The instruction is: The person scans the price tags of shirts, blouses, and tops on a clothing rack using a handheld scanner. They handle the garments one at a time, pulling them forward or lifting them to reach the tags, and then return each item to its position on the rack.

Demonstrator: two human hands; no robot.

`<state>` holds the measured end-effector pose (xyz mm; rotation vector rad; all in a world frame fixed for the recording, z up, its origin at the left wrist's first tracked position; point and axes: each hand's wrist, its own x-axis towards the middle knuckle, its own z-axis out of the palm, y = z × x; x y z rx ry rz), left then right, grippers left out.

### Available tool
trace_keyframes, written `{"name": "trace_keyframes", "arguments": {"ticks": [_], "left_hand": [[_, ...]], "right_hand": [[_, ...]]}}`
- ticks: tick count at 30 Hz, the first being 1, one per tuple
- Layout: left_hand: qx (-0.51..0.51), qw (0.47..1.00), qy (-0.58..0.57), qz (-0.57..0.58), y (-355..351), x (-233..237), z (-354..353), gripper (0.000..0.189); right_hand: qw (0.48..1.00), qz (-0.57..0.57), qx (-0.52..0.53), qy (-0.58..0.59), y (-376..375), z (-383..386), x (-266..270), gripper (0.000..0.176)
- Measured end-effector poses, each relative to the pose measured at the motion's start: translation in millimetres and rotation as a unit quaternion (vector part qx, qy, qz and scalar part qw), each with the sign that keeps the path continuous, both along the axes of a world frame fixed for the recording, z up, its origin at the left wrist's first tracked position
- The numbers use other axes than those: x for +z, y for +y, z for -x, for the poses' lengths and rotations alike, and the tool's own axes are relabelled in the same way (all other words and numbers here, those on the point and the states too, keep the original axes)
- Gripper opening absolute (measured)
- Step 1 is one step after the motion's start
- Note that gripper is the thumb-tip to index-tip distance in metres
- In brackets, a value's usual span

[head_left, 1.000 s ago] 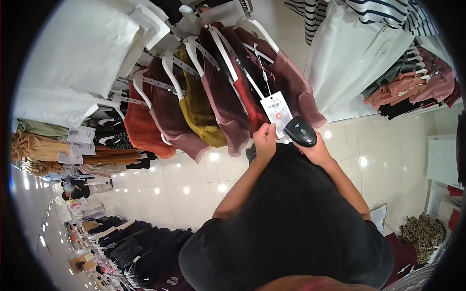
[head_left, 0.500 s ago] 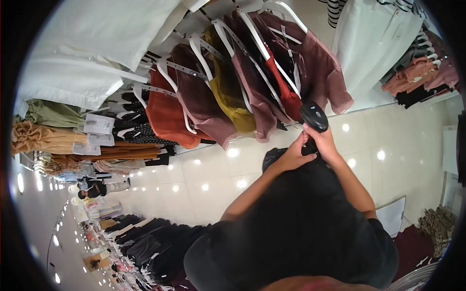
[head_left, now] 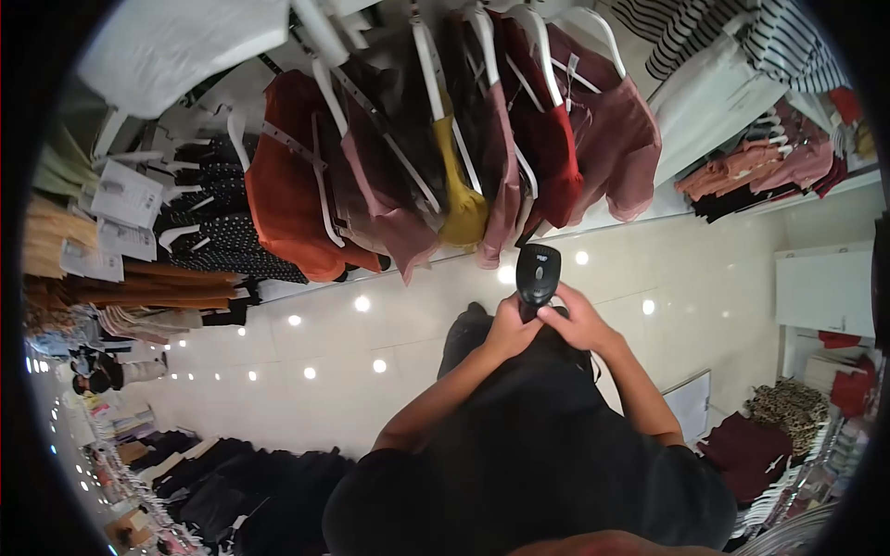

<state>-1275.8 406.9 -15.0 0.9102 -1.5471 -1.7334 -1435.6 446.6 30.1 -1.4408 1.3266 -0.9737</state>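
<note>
A black barcode scanner (head_left: 539,274) points away from my body, with a small lit display and a grey button on its top. My left hand (head_left: 511,331) is closed round the handle's left side. From the other side my right hand (head_left: 578,321) grips the same handle, its thumb near the left fingers. The lower handle is hidden by the hands and black shirt. Just beyond the scanner hang a mustard top (head_left: 461,208), a red top (head_left: 560,167) and a mauve top (head_left: 619,139) on white hangers, apart from my hands.
An orange top (head_left: 295,199) and polka-dot garments (head_left: 218,232) hang at the left, beside white tags (head_left: 127,195). Dark clothes (head_left: 250,486) fill a rack at lower left. A white cabinet (head_left: 825,289) stands right. Another person (head_left: 102,372) is far off at the left.
The view has shifted, and the scanner and both hands now appear further left and lower, clear of the red top. Both hands stay on the scanner.
</note>
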Motion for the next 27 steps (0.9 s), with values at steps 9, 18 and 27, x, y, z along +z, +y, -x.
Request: {"name": "trace_keyframes", "arguments": {"ticks": [9, 18, 27], "left_hand": [[0.077, 0.997, 0.001, -0.006, 9, 3, -32, 0.028], [0.105, 0.994, 0.02, 0.035, 3, 19, -6, 0.038], [0.13, 0.991, -0.033, -0.001, -30, 18, 72, 0.034]], "right_hand": [[0.992, 0.032, -0.1, -0.065, -109, 55, 26, 0.03], [0.957, -0.018, -0.188, -0.219, -218, 72, -27, 0.049], [0.993, 0.017, -0.106, -0.051, -292, 81, -88, 0.037]]}}
